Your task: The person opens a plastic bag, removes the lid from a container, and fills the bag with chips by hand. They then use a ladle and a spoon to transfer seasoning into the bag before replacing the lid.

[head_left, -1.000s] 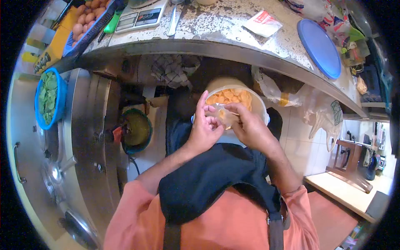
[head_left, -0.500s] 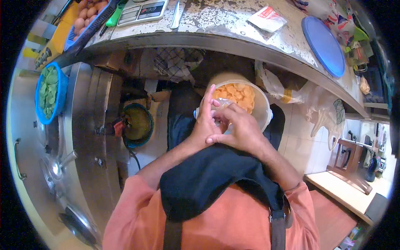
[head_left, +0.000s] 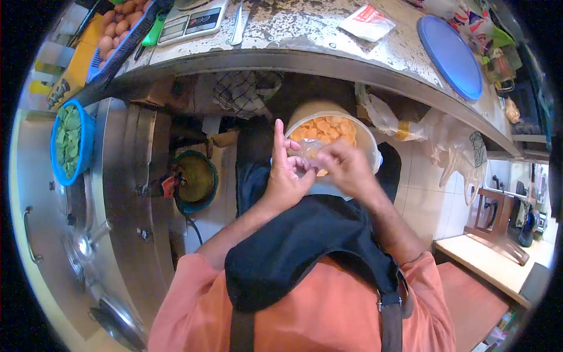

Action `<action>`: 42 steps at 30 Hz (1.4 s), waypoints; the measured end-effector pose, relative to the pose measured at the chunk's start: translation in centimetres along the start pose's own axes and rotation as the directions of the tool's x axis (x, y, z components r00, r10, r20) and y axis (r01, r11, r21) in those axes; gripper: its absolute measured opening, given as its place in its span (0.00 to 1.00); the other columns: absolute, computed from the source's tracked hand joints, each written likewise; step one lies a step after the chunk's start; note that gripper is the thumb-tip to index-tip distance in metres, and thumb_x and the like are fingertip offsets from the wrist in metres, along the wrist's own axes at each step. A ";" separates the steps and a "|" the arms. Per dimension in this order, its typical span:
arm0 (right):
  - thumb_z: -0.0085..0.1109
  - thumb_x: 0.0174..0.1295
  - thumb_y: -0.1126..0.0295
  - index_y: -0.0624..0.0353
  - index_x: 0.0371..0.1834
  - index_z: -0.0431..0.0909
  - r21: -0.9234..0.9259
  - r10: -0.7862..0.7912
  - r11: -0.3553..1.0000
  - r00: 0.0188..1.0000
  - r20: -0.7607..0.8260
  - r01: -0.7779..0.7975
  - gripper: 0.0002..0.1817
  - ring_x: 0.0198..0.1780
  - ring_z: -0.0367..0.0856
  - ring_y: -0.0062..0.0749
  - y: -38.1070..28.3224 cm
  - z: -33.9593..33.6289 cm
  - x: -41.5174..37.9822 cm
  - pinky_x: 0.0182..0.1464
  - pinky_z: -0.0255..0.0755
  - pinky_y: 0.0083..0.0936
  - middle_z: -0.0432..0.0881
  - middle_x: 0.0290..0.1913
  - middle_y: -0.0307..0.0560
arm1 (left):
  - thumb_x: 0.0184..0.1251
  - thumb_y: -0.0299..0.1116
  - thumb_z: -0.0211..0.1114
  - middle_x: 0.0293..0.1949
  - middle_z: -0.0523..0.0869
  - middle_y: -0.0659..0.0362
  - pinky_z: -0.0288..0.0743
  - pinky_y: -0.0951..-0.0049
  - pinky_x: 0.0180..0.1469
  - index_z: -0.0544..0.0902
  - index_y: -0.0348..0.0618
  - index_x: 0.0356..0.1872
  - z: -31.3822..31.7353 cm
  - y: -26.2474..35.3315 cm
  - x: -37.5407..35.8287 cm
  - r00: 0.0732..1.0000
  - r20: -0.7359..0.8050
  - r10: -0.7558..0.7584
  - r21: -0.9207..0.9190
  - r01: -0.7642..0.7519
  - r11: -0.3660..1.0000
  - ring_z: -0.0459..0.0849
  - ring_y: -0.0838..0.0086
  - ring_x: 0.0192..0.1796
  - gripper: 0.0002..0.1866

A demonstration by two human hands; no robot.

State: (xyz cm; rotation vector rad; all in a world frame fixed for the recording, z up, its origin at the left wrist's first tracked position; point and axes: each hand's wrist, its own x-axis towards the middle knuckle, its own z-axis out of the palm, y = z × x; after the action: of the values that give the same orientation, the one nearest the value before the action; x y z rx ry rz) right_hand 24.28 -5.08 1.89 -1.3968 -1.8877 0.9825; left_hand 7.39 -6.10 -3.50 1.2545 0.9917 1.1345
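A white round tub of thin orange chips stands between my knees. Over its near side, my left hand pinches a small clear plastic bag, the index finger pointing straight up. My right hand is at the bag's other side, its fingertips bunched together on the plastic. Part of the bag is hidden behind my fingers, and whether chips are in it I cannot make out.
Ahead runs a worn metal counter with a scale, a knife, a white-red packet and a blue lid. Eggs and a blue basket of leaves stand left. Plastic bags hang right.
My hands have drawn apart, the right one shifting right. The clear bag between them now shows more. My view has tilted slightly.
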 end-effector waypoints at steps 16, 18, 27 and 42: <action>0.53 0.61 0.66 0.60 0.53 0.79 -0.782 0.245 0.618 0.924 0.293 0.084 0.18 0.49 0.84 0.55 12.4 7.1 -2.9 0.40 0.84 0.42 0.80 0.55 0.60 | 0.56 0.17 0.67 0.47 0.71 0.60 0.74 0.83 0.34 0.59 0.40 0.72 -5.3 -1.2 -3.2 0.952 -0.017 -0.307 0.005 0.307 0.952 0.75 0.86 0.32 0.41; 0.52 0.61 0.67 0.60 0.51 0.80 -0.766 0.275 0.642 0.937 0.215 -0.013 0.17 0.46 0.86 0.55 13.4 7.3 -2.9 0.38 0.84 0.41 0.81 0.52 0.61 | 0.53 0.18 0.69 0.44 0.73 0.58 0.74 0.81 0.34 0.59 0.41 0.73 -5.7 -1.1 -2.8 0.973 0.063 -0.221 0.489 0.163 0.857 0.74 0.84 0.30 0.43; 0.57 0.62 0.69 0.59 0.49 0.79 -0.544 0.525 0.760 0.829 0.192 -0.355 0.13 0.49 0.85 0.43 10.6 4.0 -1.5 0.51 0.78 0.38 0.82 0.47 0.57 | 0.57 0.23 0.66 0.40 0.80 0.49 0.79 0.69 0.40 0.75 0.38 0.59 -5.8 2.6 -0.8 0.993 0.119 0.019 0.760 -0.103 0.642 0.83 0.62 0.36 0.25; 0.69 0.57 0.73 0.60 0.54 0.72 0.313 0.211 0.935 0.972 -0.107 -0.168 0.22 0.47 0.83 0.31 -0.5 -1.3 -2.1 0.49 0.78 0.29 0.82 0.46 0.47 | 0.70 0.29 0.63 0.31 0.87 0.59 0.77 0.79 0.33 0.81 0.35 0.41 0.0 2.0 3.3 0.951 0.140 -0.277 0.178 0.251 0.952 0.83 0.81 0.31 0.07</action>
State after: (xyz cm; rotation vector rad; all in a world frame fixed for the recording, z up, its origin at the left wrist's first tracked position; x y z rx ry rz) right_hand 25.65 -6.88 2.98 -1.4390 -1.4497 1.1789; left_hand 7.85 -2.88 -1.34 1.2730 1.1043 0.7447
